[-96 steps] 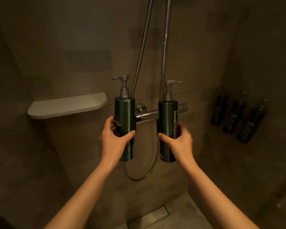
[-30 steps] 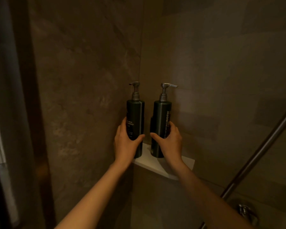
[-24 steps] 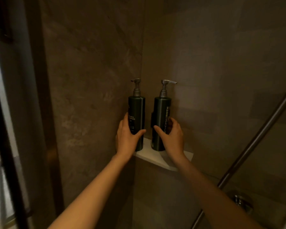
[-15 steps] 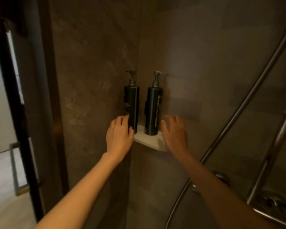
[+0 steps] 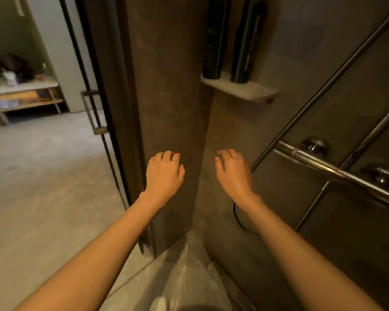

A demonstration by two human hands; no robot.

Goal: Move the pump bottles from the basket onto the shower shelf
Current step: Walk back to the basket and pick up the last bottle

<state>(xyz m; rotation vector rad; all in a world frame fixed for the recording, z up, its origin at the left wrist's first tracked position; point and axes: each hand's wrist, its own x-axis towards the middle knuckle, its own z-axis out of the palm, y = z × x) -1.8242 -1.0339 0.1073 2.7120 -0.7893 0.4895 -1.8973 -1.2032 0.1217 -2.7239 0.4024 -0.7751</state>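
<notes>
Two dark green pump bottles stand upright side by side on the pale corner shower shelf (image 5: pixel 254 92) at the top of the view: the left bottle (image 5: pixel 215 39) and the right bottle (image 5: pixel 245 43). Their pump heads are cut off by the frame's top edge. My left hand (image 5: pixel 164 173) and my right hand (image 5: pixel 233 171) hang well below the shelf, both empty, with fingers loosely curled and apart. No basket is in sight.
A chrome shower mixer bar (image 5: pixel 332 169) with two knobs and slanted hose and riser pipes fills the right. A dark-framed glass door with a handle (image 5: pixel 92 113) stands open on the left. Beyond it lie a grey floor and a wooden bench (image 5: pixel 20 97) with items.
Both hands let go of the bottles, which now stand on the shelf, and dropped well below it. The view has tilted down and left, showing the door and the room outside.
</notes>
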